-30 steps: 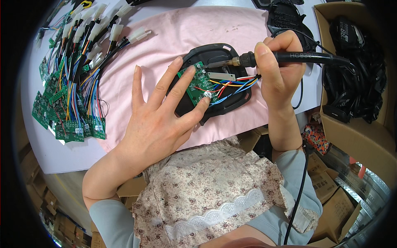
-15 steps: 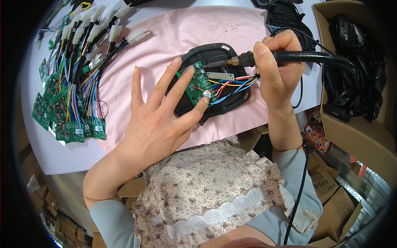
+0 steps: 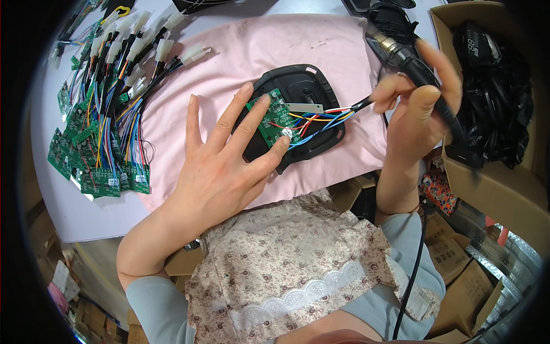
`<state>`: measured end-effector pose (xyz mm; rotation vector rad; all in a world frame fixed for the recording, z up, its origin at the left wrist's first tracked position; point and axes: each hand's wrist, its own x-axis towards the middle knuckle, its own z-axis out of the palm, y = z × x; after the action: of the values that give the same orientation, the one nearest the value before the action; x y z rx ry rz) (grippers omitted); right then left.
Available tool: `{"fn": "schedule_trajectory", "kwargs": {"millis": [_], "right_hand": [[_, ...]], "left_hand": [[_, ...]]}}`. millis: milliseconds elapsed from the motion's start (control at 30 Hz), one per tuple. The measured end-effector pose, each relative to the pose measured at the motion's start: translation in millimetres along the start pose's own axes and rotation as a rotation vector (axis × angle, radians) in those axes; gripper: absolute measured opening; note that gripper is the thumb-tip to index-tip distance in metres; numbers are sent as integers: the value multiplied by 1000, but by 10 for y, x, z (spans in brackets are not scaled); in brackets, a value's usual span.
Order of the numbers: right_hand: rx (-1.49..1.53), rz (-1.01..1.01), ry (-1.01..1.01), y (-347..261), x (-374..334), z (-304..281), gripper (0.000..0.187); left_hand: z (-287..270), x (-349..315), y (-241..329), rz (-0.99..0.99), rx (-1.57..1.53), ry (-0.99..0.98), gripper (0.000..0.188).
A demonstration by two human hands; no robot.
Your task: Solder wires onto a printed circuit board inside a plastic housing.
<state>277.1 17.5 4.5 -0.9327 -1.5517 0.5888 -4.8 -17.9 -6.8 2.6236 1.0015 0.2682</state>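
My left hand (image 3: pixel 215 169) lies with its fingers spread, fingertips pressing on a green circuit board (image 3: pixel 277 117). The board rests in a black plastic housing (image 3: pixel 295 77). Coloured wires (image 3: pixel 312 133) run from it to the right into a black sleeve (image 3: pixel 361 104). Beside the board's upper right edge sits a flat metal strip (image 3: pixel 304 107). My right hand (image 3: pixel 417 123) is closed round a soldering iron (image 3: pixel 418 67), raised away from the board, tip end toward the upper left. One of its fingertips is at the black sleeve; whether it grips the sleeve I cannot tell.
A pink cloth (image 3: pixel 229 51) covers the table's middle. Wired circuit boards with white connectors (image 3: pixel 106 132) are heaped at the left. On the right stands a cardboard box (image 3: pixel 487 200) of black display units (image 3: pixel 487 92). More black housings (image 3: pixel 395 20) lie at the upper right.
My right hand has moved right, lifting the soldering iron off the board and swinging its tip upward. A fingertip has come to the wires' black sleeve. My left hand stays in place.
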Motion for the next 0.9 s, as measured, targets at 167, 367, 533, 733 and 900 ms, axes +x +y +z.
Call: {"fn": "schedule_trajectory", "kwargs": {"millis": [167,367,533,733,900], "right_hand": [[-455,-129,-266,-87,-129,184,27],[-628,-43,-434,-145,-201,207,38],[-376,17,-201,-196,-279,249,31],[-317,-181,-179,-140,-562,276,35],[-370,-230,82,-9,-727,102,39]], "left_hand": [[2,-20,1,-17,7,-4,45],[54,-14,-2,-1,16,36,44],[57,-30,26,-18,-7,54,45],[-106,21,-36,-41,-22,-33,47],[-212,105,12,-79,-49,-21,46]]}}
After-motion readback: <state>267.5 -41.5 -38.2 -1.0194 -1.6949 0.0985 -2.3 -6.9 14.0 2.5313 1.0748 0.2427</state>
